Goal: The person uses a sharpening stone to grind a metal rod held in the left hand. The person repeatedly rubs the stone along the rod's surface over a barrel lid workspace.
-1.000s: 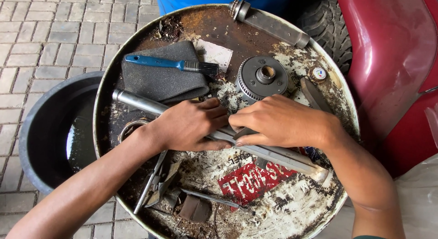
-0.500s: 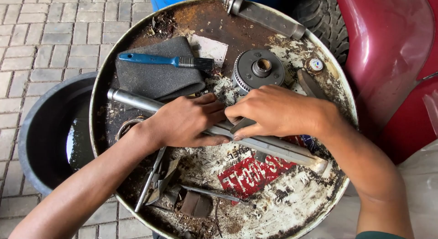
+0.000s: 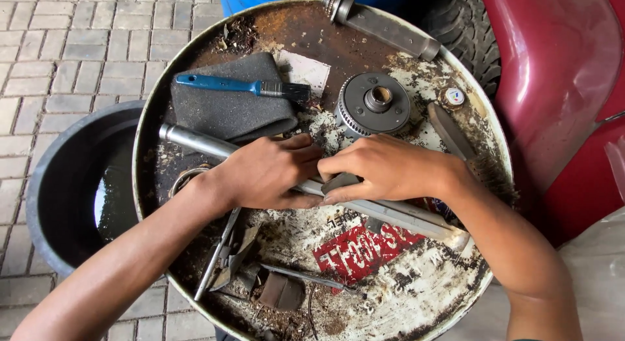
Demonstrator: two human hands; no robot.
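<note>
This is an outdoor repair yard, the kind of roadside vehicle workshop that runs on makeshift gear. A rusty, grease-stained drum lid [image 3: 416,295] serves as the table, set on grey paving bricks [image 3: 65,48]. At 12 o'clock on it lies a steel shaft [image 3: 384,27]; near the centre sits a round toothed clutch part [image 3: 374,105]; at 10 o'clock a blue-handled brush [image 3: 241,87] rests on a dark foam pad [image 3: 221,113]. At 9 o'clock stands a black tub of oily liquid [image 3: 71,184]. A knobbly tyre [image 3: 462,28] and red vehicle bodywork [image 3: 560,87] fill the 2 o'clock side.
</note>
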